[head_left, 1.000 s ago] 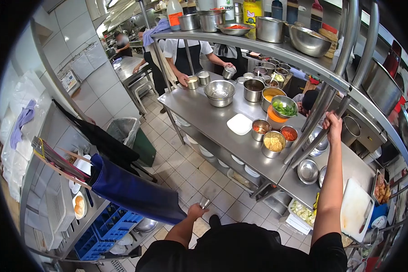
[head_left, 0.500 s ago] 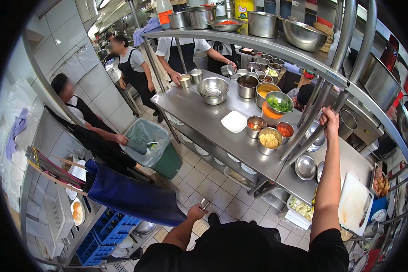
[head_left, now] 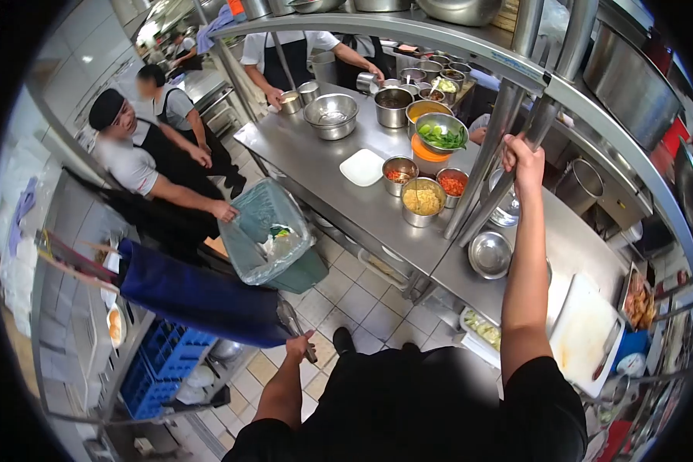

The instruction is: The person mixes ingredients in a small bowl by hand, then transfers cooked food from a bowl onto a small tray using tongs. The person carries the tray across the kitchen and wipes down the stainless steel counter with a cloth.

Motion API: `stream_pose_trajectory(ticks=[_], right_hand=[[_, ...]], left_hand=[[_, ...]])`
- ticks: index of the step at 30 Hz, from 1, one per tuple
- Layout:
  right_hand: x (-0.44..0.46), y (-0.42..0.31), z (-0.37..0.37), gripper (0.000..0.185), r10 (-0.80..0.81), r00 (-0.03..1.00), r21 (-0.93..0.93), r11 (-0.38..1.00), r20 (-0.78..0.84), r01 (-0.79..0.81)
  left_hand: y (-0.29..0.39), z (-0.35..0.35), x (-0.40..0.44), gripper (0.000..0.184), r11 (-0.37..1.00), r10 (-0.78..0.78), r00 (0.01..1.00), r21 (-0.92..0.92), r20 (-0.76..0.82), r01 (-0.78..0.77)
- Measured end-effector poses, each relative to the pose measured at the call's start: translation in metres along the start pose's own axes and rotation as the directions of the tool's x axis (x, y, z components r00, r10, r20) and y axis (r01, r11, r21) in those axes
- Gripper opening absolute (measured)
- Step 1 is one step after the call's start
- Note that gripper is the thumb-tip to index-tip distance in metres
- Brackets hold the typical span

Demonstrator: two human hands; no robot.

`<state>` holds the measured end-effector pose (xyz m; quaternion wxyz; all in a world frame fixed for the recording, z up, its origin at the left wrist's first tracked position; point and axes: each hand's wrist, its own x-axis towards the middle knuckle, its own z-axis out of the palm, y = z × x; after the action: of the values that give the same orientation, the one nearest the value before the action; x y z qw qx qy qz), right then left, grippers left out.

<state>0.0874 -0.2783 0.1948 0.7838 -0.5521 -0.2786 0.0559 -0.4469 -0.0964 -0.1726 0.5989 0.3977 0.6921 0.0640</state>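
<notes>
Low in front of my body, my left hand point(head_left: 299, 349) is closed around metal tongs point(head_left: 287, 314), their far end pointing up beside a dark blue cloth point(head_left: 200, 296). My right hand point(head_left: 525, 163) reaches up and wraps round a steel shelf post point(head_left: 543, 122). Just left of that post stand a pot of yellow minced food point(head_left: 423, 199), a pot of chopped red pieces point(head_left: 453, 183) and a bowl of green leaves point(head_left: 443, 135). Below my right hand, an empty-looking metal bowl point(head_left: 490, 254) rests on the counter.
A co-worker at the left holds the rim of a lined green bin point(head_left: 304, 266). Another stands behind the steel table point(head_left: 323, 171), hands at pots. A white plate point(head_left: 362, 167) lies there. To my right are a cutting board point(head_left: 581, 327) and knife point(head_left: 604, 358). Blue crates point(head_left: 158, 362) stand left.
My view has shifted, and the table appears farther left. The tongs have swung up and left in my left hand. The bin and the co-worker beside it have come nearer. My right hand keeps its grip.
</notes>
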Motion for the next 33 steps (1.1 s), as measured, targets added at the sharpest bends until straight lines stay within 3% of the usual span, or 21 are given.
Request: stream_pose_trajectory(ticks=[2,4,6,8,9,10,12,13,15,16,18,19,20,21,22,25,26,28,29,30,33], right_hand=[[0.001,-0.001,0.002,0.02,0.024,1.0,0.014,1.0,0.013,-0.025],[0.0,-0.002,0.003,0.02,0.014,1.0,-0.003,1.0,0.011,-0.014],[0.001,0.004,0.001,0.02,0.024,0.999,0.038,0.999,0.028,-0.025],[0.001,0.002,0.006,0.021,0.028,0.999,0.056,0.998,-0.021,-0.027],[0.0,0.002,0.006,0.023,0.013,1.0,0.073,0.997,-0.008,-0.013],[0.001,0.003,0.006,0.023,0.012,1.0,0.084,0.996,0.003,-0.012],[0.002,0.005,0.006,0.024,0.03,1.0,0.057,0.998,-0.001,-0.03],[0.003,0.005,0.008,0.025,0.019,1.0,0.047,0.999,-0.022,-0.018],[0.002,0.005,0.008,0.026,0.026,1.0,0.045,0.999,-0.007,-0.025],[0.003,0.004,0.008,0.026,0.027,1.0,0.036,0.999,-0.004,-0.027],[0.004,0.004,0.007,0.026,0.021,1.0,0.015,1.0,0.012,-0.021],[0.005,0.004,0.006,0.026,0.021,1.0,-0.01,1.0,0.019,-0.021],[0.005,0.006,0.005,0.026,0.019,0.999,-0.006,1.0,0.028,-0.019],[0.006,0.007,0.004,0.026,0.003,0.999,-0.017,1.0,0.032,-0.003],[0.007,0.008,0.004,0.026,-0.014,0.999,-0.027,1.0,0.036,0.015],[0.01,0.011,0.006,0.022,-0.032,0.999,-0.033,0.999,0.039,0.033],[0.01,0.009,0.005,0.024,-0.033,0.999,-0.021,0.999,0.03,0.034],[0.012,0.009,0.003,0.02,-0.031,0.998,-0.128,0.991,0.047,0.037],[0.021,0.016,0.0,0.019,-0.024,0.999,-0.151,0.988,0.032,0.029],[0.025,0.022,-0.002,0.019,-0.02,1.0,-0.172,0.985,0.022,0.023],[0.021,0.011,-0.001,0.019,0.018,0.996,-0.104,0.995,0.089,-0.009]], left_hand=[[-0.036,0.002,-0.009,0.042,0.96,0.134,0.99,0.24,0.049,-0.142],[-0.075,0.0,-0.014,0.056,0.702,0.142,0.986,0.693,0.09,-0.164],[-0.095,0.011,-0.069,0.058,0.536,0.23,0.963,0.808,0.14,-0.245],[-0.13,0.017,-0.093,0.058,0.494,0.104,0.972,0.837,0.212,-0.235],[-0.131,0.023,-0.121,0.06,0.504,0.101,0.974,0.833,0.203,-0.226],[-0.129,0.026,-0.148,0.065,0.604,0.046,0.989,0.785,0.141,-0.14],[-0.188,0.015,-0.13,0.061,0.748,0.027,0.999,0.662,0.022,-0.035],[-0.189,0.012,-0.14,0.061,0.756,0.029,1.0,0.654,0.01,-0.028],[-0.177,0.009,-0.181,0.057,0.826,-0.212,0.977,0.536,0.008,0.175],[-0.186,0.004,-0.184,0.052,0.85,-0.224,0.974,0.497,0.046,0.172],[-0.175,0.007,-0.211,0.047,0.758,-0.256,0.967,0.625,0.017,0.19],[-0.203,0.001,-0.192,0.047,0.764,-0.254,0.967,0.616,0.017,0.19],[-0.244,-0.009,-0.162,0.043,0.69,-0.172,0.961,0.723,0.218,-0.04],[-0.232,-0.007,-0.181,0.04,0.582,-0.119,0.901,0.764,0.418,-0.278],[-0.22,0.007,-0.205,0.034,0.817,-0.329,0.94,0.526,0.093,0.234],[-0.2,0.019,-0.235,0.028,0.71,-0.1,0.979,0.702,0.176,-0.054],[-0.228,0.017,-0.22,0.033,0.778,0.053,0.976,0.604,0.211,-0.173],[-0.25,0.022,-0.214,0.041,0.711,0.189,0.976,0.671,0.11,-0.213],[-0.281,0.019,-0.196,0.043,0.811,0.217,0.968,0.529,0.128,-0.252],[-0.285,0.021,-0.2,0.042,0.899,0.125,0.986,0.409,0.106,-0.158],[-0.282,0.025,-0.248,0.04,0.948,0.096,0.995,0.301,0.039,-0.103]])
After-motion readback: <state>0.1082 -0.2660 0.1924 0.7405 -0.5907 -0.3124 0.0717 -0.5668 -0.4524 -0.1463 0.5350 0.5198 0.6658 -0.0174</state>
